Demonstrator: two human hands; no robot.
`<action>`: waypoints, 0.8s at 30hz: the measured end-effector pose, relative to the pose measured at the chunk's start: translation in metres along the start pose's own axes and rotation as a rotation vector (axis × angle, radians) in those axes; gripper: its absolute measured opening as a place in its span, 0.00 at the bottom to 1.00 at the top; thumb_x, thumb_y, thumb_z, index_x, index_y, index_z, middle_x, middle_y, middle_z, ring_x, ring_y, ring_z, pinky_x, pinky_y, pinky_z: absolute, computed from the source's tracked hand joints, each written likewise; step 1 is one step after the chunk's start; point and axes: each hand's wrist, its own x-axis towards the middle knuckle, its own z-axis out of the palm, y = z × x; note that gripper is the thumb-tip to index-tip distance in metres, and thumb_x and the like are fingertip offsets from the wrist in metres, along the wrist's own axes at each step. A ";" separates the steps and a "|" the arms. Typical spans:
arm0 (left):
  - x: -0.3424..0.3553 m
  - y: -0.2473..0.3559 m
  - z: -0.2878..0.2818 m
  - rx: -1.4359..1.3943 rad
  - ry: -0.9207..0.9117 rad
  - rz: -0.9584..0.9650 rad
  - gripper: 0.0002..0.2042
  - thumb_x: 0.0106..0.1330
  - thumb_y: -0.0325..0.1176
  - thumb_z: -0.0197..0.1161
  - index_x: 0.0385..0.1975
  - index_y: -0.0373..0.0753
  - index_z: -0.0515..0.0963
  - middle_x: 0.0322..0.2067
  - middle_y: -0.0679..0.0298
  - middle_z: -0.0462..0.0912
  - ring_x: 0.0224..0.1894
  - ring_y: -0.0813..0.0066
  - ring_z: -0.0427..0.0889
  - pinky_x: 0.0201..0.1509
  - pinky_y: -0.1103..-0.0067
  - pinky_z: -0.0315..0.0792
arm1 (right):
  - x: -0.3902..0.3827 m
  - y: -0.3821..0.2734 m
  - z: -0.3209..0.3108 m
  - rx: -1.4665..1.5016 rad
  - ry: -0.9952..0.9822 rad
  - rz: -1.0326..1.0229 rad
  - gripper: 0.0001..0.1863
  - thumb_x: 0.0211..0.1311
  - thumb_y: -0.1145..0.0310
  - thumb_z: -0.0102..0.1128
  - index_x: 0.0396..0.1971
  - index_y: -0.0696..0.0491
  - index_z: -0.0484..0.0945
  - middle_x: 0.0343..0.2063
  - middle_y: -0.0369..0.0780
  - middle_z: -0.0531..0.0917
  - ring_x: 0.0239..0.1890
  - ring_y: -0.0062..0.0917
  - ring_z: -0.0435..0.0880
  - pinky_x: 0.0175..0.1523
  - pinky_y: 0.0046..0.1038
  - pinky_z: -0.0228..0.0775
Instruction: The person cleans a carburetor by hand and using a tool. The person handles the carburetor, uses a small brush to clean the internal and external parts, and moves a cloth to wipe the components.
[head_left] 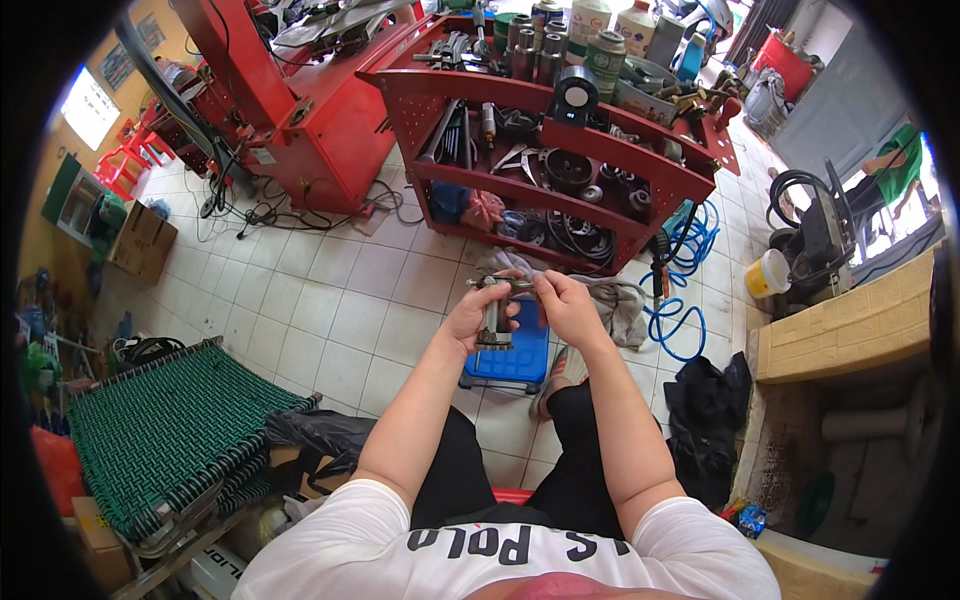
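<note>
My left hand [470, 318] is wrapped round a grey metal part [492, 328]. This part is upright, with a ridged crosspiece at its lower end and a bolt-like end by my thumb. Close on its right, my right hand [570, 308] has its fingers closed round the end of a thin metal piece [521, 285] that reaches across to the top of the part. Whether the two pieces are joined is hidden by my fingers. Below my hands lies a blue platform [522, 360] on the floor, and beyond it is a crumpled grey cloth [622, 308].
Ahead stands a red tool cart [470, 88] loaded with cans, bottles and parts. A red machine [325, 150] is at the far left. Blue hose [690, 325] coils on the tiles at right, near a black cloth [708, 400]. A green woven folding seat [185, 425] is at left.
</note>
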 end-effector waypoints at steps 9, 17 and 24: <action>0.002 0.000 0.002 0.001 0.013 0.000 0.21 0.76 0.36 0.64 0.65 0.39 0.72 0.50 0.60 0.82 0.37 0.75 0.82 0.38 0.70 0.91 | 0.002 0.001 0.010 0.137 0.095 -0.126 0.18 0.82 0.55 0.56 0.40 0.57 0.80 0.21 0.36 0.83 0.20 0.19 0.80 0.27 0.26 0.72; 0.001 0.000 0.002 0.015 0.020 -0.003 0.21 0.76 0.36 0.64 0.65 0.39 0.72 0.50 0.60 0.82 0.37 0.76 0.82 0.38 0.70 0.91 | 0.002 0.000 0.004 0.152 0.103 -0.036 0.18 0.82 0.56 0.54 0.39 0.58 0.80 0.20 0.37 0.83 0.20 0.21 0.82 0.28 0.27 0.73; 0.000 0.000 0.005 0.011 0.040 -0.008 0.20 0.75 0.35 0.65 0.64 0.41 0.74 0.46 0.61 0.83 0.36 0.77 0.84 0.37 0.70 0.90 | 0.003 0.005 -0.003 -0.026 -0.008 0.032 0.14 0.81 0.60 0.57 0.44 0.58 0.78 0.28 0.38 0.85 0.24 0.19 0.82 0.29 0.24 0.73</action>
